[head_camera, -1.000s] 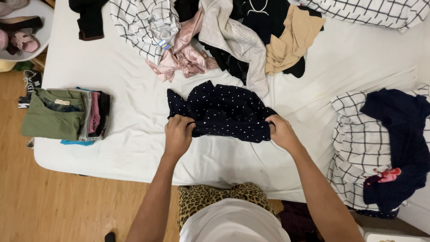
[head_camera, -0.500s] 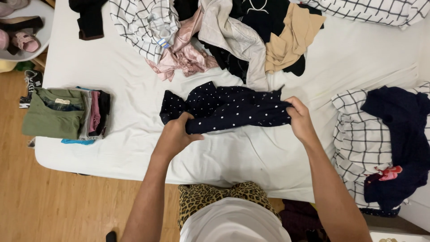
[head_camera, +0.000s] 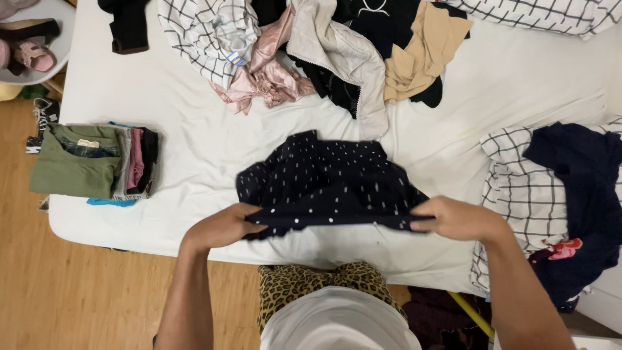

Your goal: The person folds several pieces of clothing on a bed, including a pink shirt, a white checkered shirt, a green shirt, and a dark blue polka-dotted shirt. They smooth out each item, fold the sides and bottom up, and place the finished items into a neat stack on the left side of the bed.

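Dark fabric with small white dots, a navy spotted garment (head_camera: 330, 188), is seen in the head view spread on the near middle of the white bed (head_camera: 194, 168), its near edge lifted off the sheet. That edge is gripped at both ends: the left hand (head_camera: 223, 227) is clenched on the left corner, and the right hand (head_camera: 457, 219) is pinched on the right corner, so the hem is drawn fairly taut between them. The far part of the garment is left lying on the sheet, rumpled at its left side.

A stack of folded clothes (head_camera: 91, 162), olive green on top, is set at the left edge of the bed, well apart from the hands. A heap of unfolded clothes (head_camera: 324, 52) is piled along the far side, and a checked cloth with a dark garment (head_camera: 557, 188) is seen at the right.

For a clean fold, it is judged that the two corners should be kept level and evenly tensioned, and the rumpled left side should be smoothed flat before the edge is laid over.
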